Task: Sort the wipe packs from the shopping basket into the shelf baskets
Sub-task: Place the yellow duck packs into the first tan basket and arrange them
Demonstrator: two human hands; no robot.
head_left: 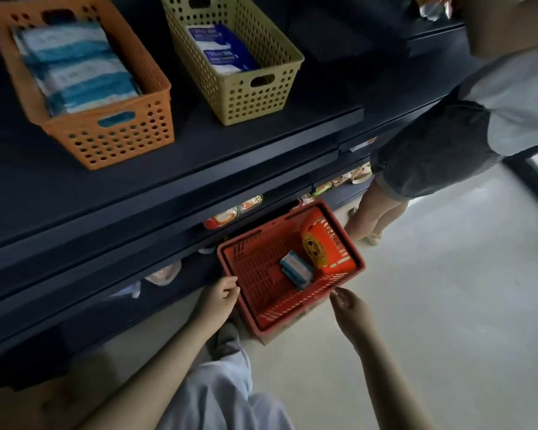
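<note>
Red shopping basket [261, 268] is being reached: left hand [221, 294] fingers curled at its rim, hold unclear; right hand [351, 305] slack, empty. Wipe pack [295, 268]: likely light, soft; pinch long edges.

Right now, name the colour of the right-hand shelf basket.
Pale yellow perforated plastic basket, head view.

Both bare forearms were stretched forward and down, well apart. The left hand [220, 295] was held with fingers curled inward; whether anything was gripped could not be told. The right hand [350, 305] was held with fingers relaxed and loosely extended.
</note>
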